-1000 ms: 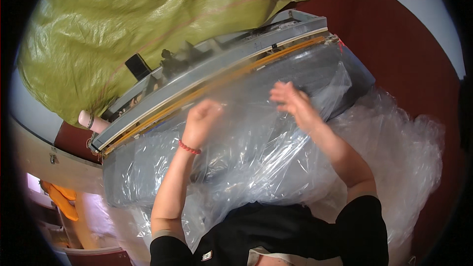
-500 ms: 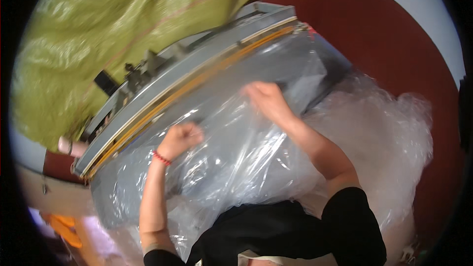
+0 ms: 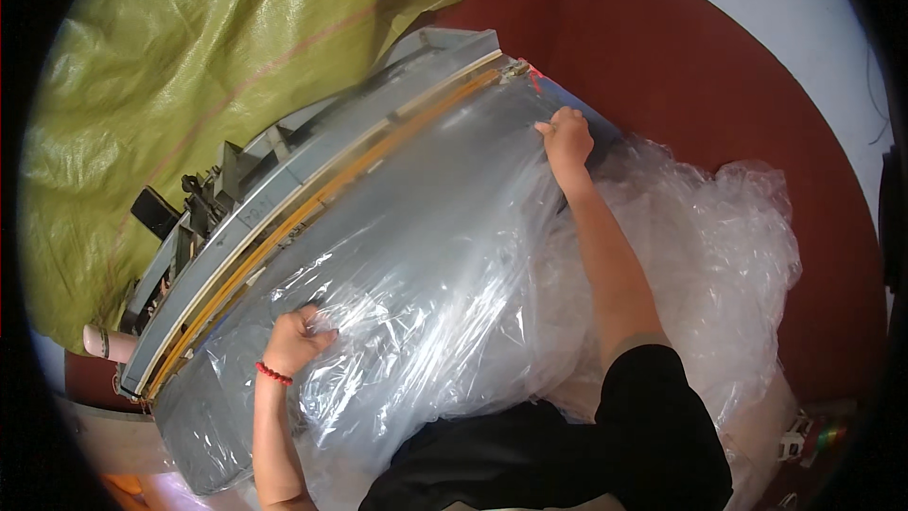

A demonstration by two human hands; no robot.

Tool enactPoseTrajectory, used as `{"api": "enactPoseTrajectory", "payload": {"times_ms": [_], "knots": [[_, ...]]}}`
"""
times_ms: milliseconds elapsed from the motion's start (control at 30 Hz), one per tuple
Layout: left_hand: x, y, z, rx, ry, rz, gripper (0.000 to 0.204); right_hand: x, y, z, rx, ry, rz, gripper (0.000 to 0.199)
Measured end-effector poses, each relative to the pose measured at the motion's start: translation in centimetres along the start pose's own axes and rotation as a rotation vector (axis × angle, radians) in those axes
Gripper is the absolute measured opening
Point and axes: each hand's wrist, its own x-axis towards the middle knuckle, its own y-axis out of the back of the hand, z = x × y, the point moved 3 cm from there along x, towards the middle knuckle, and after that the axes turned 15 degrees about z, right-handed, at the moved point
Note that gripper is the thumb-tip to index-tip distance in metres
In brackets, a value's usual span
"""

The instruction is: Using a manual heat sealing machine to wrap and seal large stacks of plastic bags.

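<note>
A wide sheet of clear plastic film (image 3: 445,255) spreads over the grey surface in front of me, glossy and creased. My right hand (image 3: 568,144) is closed on the film at the far right, near the end of a long grey metal machine (image 3: 255,213). Lower down on the left, my left hand (image 3: 298,341), with red beads at the wrist, has its fingers curled, pinching the film. Between my hands the film lies fairly smooth toward the far side and wrinkles nearer my body. An orange strip (image 3: 378,147) runs along the machine's near edge.
A yellow-green woven sheet (image 3: 236,57) hangs behind the machine. Bunched clear film (image 3: 690,265) piles up on the right. Reddish-brown floor (image 3: 662,66) lies beyond. A pink cylinder (image 3: 109,343) sticks out at the machine's left end, and a small black rectangular panel (image 3: 154,213) stands on its back.
My hands have moved apart: the right one outward to the far right, the left one down and left. Both now grip the film, which looks more stretched. The view has shifted slightly.
</note>
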Motion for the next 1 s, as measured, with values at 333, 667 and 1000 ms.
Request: {"api": "enactPoseTrajectory", "payload": {"times_ms": [333,667,1000], "knots": [[-11.4,6.3,-6.6,-0.063,0.214,0.012,0.011,-1.5,-4.2,1.0,-0.355,0.451,-0.057,0.018],[-41.4,27.2,-21.7,0.094,0.883,0.696,0.018,0.9,-5.5,3.7,-0.102,0.183,-0.323,0.029],[-30.0,24.3,-18.0,0.707,0.012,1.047,0.041,0.4,-6.2,3.0,-0.006,0.152,-0.300,0.033]]}}
